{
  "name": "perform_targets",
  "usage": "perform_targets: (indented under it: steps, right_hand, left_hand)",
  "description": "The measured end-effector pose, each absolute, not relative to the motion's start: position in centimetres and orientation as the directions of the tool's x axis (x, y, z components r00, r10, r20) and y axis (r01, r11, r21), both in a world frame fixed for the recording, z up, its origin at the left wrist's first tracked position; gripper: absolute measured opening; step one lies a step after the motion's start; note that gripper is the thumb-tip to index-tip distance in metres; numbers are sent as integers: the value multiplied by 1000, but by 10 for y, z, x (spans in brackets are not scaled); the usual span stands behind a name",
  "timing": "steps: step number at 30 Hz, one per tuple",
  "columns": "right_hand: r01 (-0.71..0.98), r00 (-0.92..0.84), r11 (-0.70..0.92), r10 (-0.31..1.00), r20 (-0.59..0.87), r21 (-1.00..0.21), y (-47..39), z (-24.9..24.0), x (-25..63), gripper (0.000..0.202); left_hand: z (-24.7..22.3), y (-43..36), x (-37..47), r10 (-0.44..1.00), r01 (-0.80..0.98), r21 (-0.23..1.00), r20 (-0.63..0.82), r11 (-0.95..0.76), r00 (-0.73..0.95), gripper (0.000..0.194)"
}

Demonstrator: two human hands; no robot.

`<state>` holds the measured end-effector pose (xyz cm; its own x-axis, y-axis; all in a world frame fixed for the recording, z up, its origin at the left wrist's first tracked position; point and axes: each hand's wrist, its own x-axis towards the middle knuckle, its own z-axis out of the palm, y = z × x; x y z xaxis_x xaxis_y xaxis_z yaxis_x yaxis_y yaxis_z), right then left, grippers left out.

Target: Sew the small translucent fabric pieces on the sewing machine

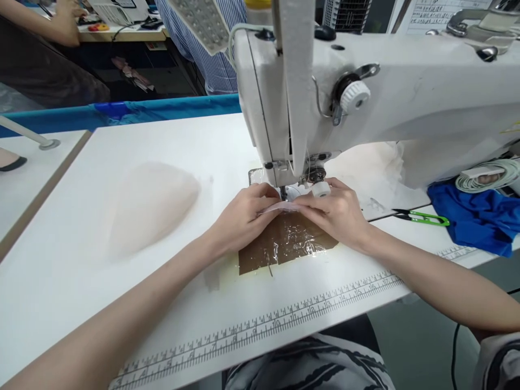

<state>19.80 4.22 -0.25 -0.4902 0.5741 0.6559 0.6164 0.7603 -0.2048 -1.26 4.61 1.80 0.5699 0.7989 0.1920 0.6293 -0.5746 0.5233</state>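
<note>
A narrow strip of sheer pale fabric (280, 207) lies just in front of the presser foot (283, 193) of a white sewing machine (260, 103). My left hand (249, 214) pinches its left end, fingers closed. At the right end, my right hand (337, 211) grips the same fabric between thumb and fingers, close to a white knob (320, 189). Beneath both hands, a brown patch covered with shiny clear tape (284, 249) is stuck on the table. The needle tip is hidden behind the foot and fingers.
On the white table (170, 303) lies a sheer pale cup-shaped piece (158, 203), left. Green-handled thread snips (426, 218), blue cloth (479, 216) and a coiled cable (493, 174) sit at right. A printed ruler (276, 325) runs along the front edge. Other people work beyond the blue-covered edge (170, 111).
</note>
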Motion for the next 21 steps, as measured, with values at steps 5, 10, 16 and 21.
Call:
perform_targets:
  steps: [5,10,16,21]
  right_hand:
    - [602,-522,771,578,627,-209,39,-1,200,18]
    - [537,-673,838,492,552,-92,30,2,202,20]
    - [529,-721,849,443,532,10,24,2,202,24]
    - [532,-720,847,454,525,-3,24,0,202,23]
  left_hand:
    - [14,41,-18,704,623,336,249,-707,665,43]
    - [7,15,-14,605,655,2,384,-755,697,28]
    - [5,-5,-8,588,677,-181,371,-713,719,32]
    - [5,-5,-7,600,686,-173,368,-707,711,32]
